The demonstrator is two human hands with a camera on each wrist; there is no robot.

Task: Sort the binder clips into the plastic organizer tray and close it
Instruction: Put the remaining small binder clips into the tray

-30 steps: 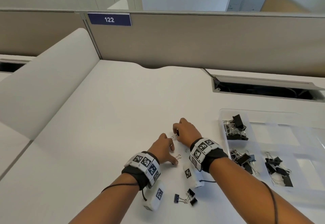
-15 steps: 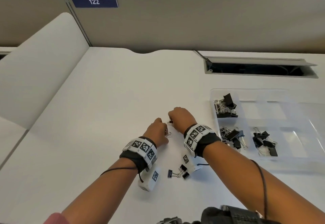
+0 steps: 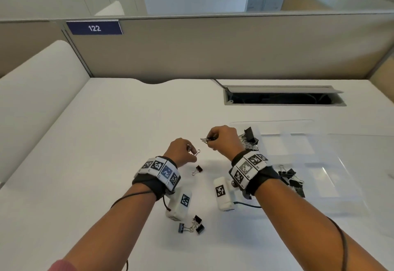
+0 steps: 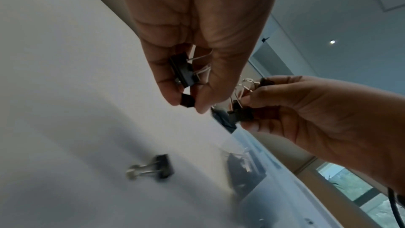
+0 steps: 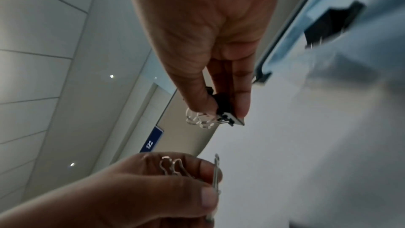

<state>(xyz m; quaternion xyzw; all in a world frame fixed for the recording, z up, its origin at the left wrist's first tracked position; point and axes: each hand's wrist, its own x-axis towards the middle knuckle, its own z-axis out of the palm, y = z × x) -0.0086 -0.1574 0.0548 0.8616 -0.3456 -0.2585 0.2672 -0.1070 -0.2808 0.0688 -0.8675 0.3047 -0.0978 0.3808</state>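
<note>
Both hands, left hand point(image 3: 183, 151) and right hand point(image 3: 224, 140), pinch small binder clips above the desk point(image 3: 106, 143); the organizer tray point(image 3: 319, 164) is partly filled and open, with four loose clips point(image 3: 193, 225) unsorted.

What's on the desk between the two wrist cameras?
Bare white desk shows between the left wrist camera and the right wrist camera in the head view; one small binder clip lies just beyond that gap.

A white desk point(image 3: 106, 143) is seen under everything. A tan wall panel point(image 3: 213, 53) is set up at the back of it. A blue sign point(image 3: 94, 28) marked 122 is stuck on the panel. An open cable slot point(image 3: 283, 98) is cut into the desk.
</note>
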